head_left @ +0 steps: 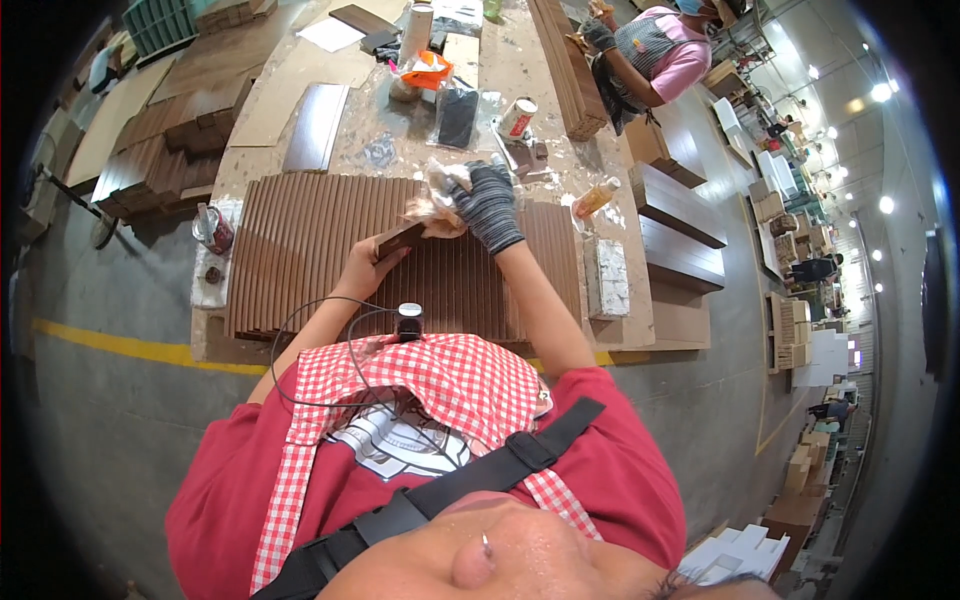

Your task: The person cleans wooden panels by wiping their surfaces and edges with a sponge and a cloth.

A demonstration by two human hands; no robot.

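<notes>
My bare left hand [368, 268] is closed on the near end of a dark brown wooden board [399, 238]. This board is held above a long row of brown wooden slats [320, 245] standing on edge side by side. My right hand [490, 208], in a grey striped knit glove, grips a crumpled cream rag [436, 212]. The rag lies against the far end of the held board and hides it. Beyond the glove, a red and white can [517, 118] stands on the worktable [400, 150].
A jar [212, 230] stands left of the slats, and a bottle of amber liquid [597, 198] to their right. A white-spattered block [607, 278] sits near the front right corner. Brown boards [565, 70] are stacked at the right edge, beside a co-worker [650, 60].
</notes>
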